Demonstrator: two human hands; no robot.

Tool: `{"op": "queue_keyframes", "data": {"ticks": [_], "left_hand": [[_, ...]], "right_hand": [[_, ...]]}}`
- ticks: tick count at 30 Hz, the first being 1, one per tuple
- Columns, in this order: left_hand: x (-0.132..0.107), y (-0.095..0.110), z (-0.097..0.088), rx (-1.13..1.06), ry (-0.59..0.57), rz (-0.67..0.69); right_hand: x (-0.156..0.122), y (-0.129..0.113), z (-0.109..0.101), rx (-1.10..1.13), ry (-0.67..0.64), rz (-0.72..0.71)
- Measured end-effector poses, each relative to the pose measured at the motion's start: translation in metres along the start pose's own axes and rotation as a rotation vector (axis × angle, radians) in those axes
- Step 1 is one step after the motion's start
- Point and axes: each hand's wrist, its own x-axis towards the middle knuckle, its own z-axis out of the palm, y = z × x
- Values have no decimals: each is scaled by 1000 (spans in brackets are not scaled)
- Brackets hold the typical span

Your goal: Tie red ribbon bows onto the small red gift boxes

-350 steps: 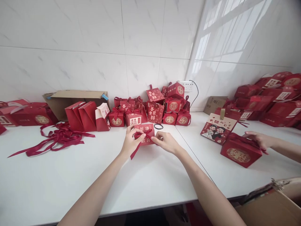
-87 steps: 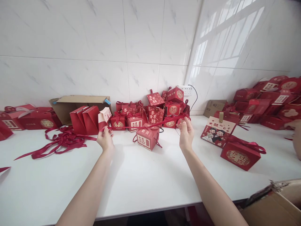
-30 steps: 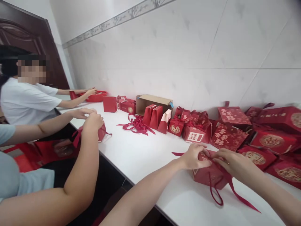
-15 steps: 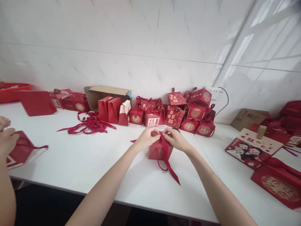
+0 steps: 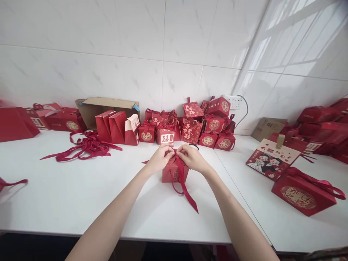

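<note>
A small red gift box stands upright on the white table in front of me. Dark red ribbon crosses its top, one long tail hanging down the front and lying on the table. At the left of the box top, my left hand pinches the ribbon. Opposite it, my right hand also has thumb and finger closed on the ribbon, close to the left fingertips. The knot or loop between them is mostly hidden by my fingers. A thin cord handle loops down the box's front.
Loose ribbons lie in a heap to the left. Behind are an open cardboard box, red paper bags and stacked gift boxes along the wall. On the right stand a picture box and a large red box. A power strip hangs behind.
The view has turned rightward, so the whole scene sits further left and the co-worker's hands have left the picture. Both my hands remain on the ribbon, fingers slightly shifted.
</note>
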Motion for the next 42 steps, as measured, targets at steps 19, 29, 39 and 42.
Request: {"op": "queue_keyframes", "data": {"ticks": [19,29,39,42], "left_hand": [[-1,-4,3,-7,26,53],[-3,0,1,-39,-1,46],[-5,10,-4,-76,-73,32],[-4,6,-1,-87,-35,23]], "right_hand": [[-7,-3,-5,286,-99,138],[-11,-6,-1,303,-46,196],[-13,-1,-4,482,-137,170],[-15,1,-6,614,-168,167]]}}
